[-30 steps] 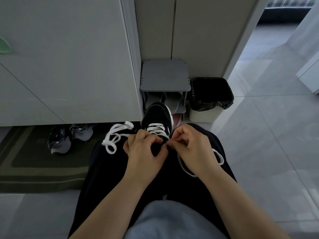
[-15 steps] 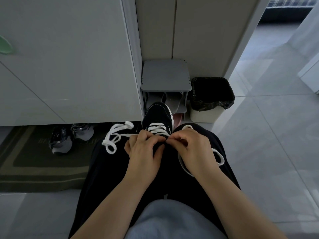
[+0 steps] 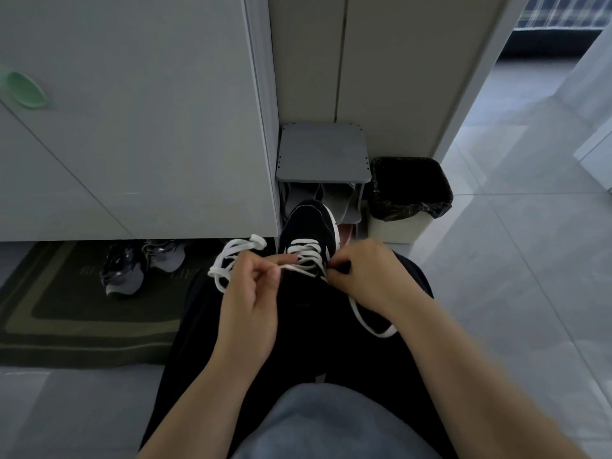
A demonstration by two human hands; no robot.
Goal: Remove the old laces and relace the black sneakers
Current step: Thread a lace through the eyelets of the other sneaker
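Note:
A black sneaker [image 3: 309, 223] with a white sole rests on my lap, toe pointing away, with white lace [image 3: 306, 251] crossed over its front eyelets. My left hand [image 3: 250, 299] pinches a stretch of the lace and holds it taut across the tongue. A loose bundle of white lace [image 3: 231, 256] lies just left of that hand. My right hand [image 3: 367, 276] is closed at the shoe's right eyelets, pinching the lace there. The other lace end [image 3: 371, 323] hangs in a loop below my right wrist.
A small grey shoe rack [image 3: 323, 154] stands against the wall behind the sneaker. A bin with a black liner [image 3: 409, 197] is to its right. A pair of grey trainers [image 3: 139, 263] sits on a dark mat [image 3: 66, 326] under a white cabinet [image 3: 132, 127].
My hands have drawn apart. The left hand pulled a length of lace out to the left, and the right hand shifted right along the eyelets.

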